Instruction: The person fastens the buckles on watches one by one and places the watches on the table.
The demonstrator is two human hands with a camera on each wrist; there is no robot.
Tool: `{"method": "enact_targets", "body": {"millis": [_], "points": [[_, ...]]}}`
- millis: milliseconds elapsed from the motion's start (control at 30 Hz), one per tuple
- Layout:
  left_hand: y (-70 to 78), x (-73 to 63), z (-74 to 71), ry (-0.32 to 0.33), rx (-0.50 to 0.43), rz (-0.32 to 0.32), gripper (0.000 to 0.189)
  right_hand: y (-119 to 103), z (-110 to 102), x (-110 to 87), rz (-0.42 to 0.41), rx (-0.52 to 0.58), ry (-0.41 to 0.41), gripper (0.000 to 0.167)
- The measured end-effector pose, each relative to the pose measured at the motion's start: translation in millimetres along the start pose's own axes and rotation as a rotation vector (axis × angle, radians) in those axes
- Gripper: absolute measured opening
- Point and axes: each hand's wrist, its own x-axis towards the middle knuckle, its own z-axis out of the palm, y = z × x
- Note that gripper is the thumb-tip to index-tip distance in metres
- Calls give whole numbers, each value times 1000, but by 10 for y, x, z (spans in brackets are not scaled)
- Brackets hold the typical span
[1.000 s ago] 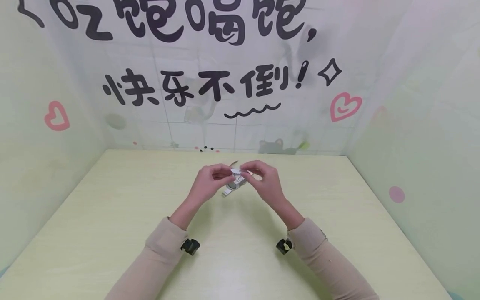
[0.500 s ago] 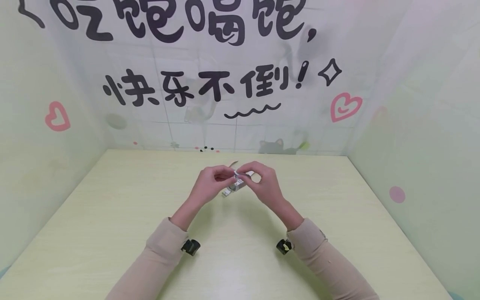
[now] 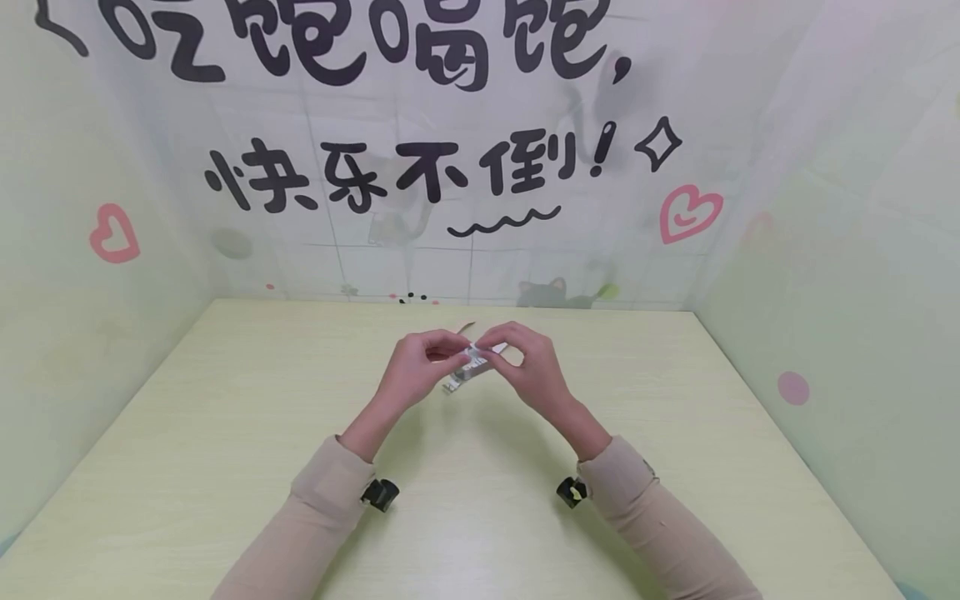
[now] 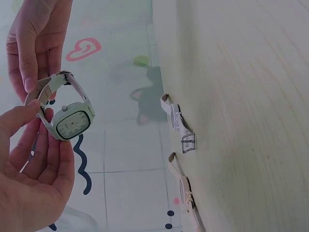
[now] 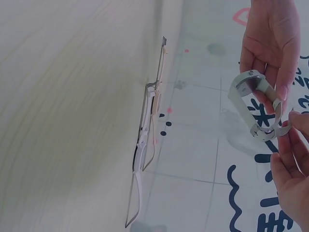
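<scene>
open tabletop [image 3: 480, 533] is spread between the sleeves [image 3: 288, 533]. ahead, a pale green watch [image 4: 75, 122] is held raised, its looped strap pinched in the grip of left hand [image 3: 412, 364] and right hand [image 3: 536, 364]. below, two other watches [image 4: 175, 117] are laid short of the far edge [image 3: 345, 301].

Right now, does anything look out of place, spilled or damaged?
Nothing stands out: left hand and right hand hold the pale watch, two other watches lie on the table, no spill or damage visible.
</scene>
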Motion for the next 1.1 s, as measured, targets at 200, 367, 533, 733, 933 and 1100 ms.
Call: {"method": "enact_targets", "body": {"millis": [200, 367, 533, 733, 933, 1100], "points": [[-7, 16, -17, 11, 9, 19, 23, 11, -5, 6, 1, -46, -20, 10], [-14, 9, -27, 11, 7, 23, 23, 13, -6, 5, 19, -68, -46, 11], [-15, -4, -37, 17, 26, 31, 23, -6, -1, 10, 25, -102, -79, 9], [-24, 3, -27, 25, 60, 38, 22, -17, 28, 9, 5, -146, -83, 9], [-11, 5, -12, 46, 82, 50, 22, 15, 49, -9, -25, -150, -50, 14], [7, -15, -41, 68, 55, 34, 20, 41, 37, -44, -26, -154, -20, 19]]}}
